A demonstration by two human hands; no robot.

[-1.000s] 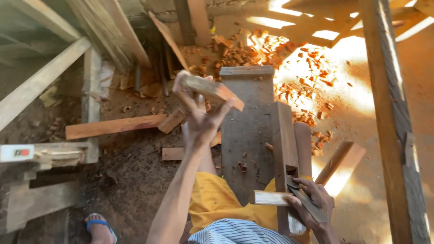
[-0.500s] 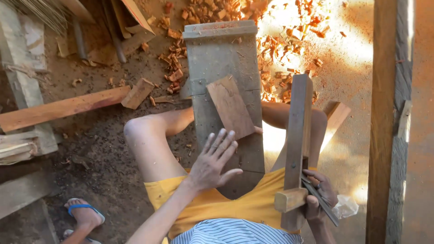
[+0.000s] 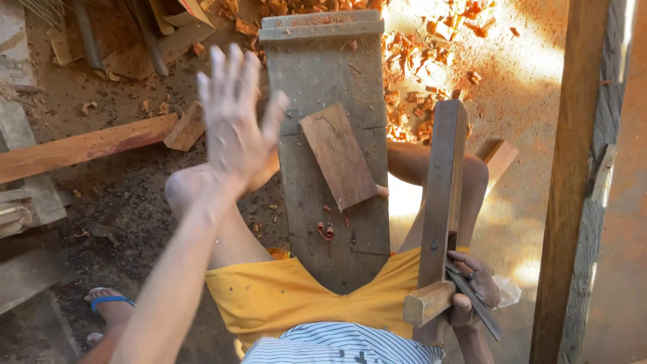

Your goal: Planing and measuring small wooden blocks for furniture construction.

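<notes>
2 planks flank the bench (image 3: 323,74); shavings (image 3: 431,74) litter ground beyond.

No packages, labels, signs or screens in view, only wood, shavings and dirt floor

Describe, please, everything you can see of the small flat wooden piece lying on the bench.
The wooden piece is a thin, flat, roughly four-sided slab of reddish-brown wood with a plain, fairly smooth face. It lies flat and slightly askew on the grey, weathered bench, near the middle, its lower corner reaching the bench's right edge. Nothing holds it: the left hand is raised open above and to its left, apart from it. A few curled shavings lie on the bench below it.
</notes>
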